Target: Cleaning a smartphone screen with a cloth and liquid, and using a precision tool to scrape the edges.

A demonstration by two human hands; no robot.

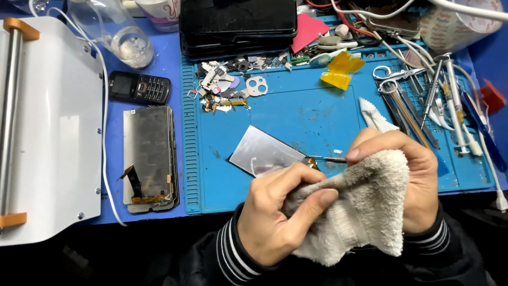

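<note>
Towel [365, 206], white and fluffy, sits bunched up between both hands at the front of the blue mat [317, 116]. The left hand [275, 212] is closed on the towel, with the thumb pressing on top. The right hand [407, 175] is wrapped in the towel and pinches thin tweezers [328, 158]. The tweezers' tip touches a shiny metal plate [264, 153] that lies tilted on the mat. Farther out, small phone parts [227, 87] lie in a pile. Scissors [389, 79] and other tools lie on the right. An open phone screen [150, 156] and a little black phone [139, 87] lie to the left.
</note>
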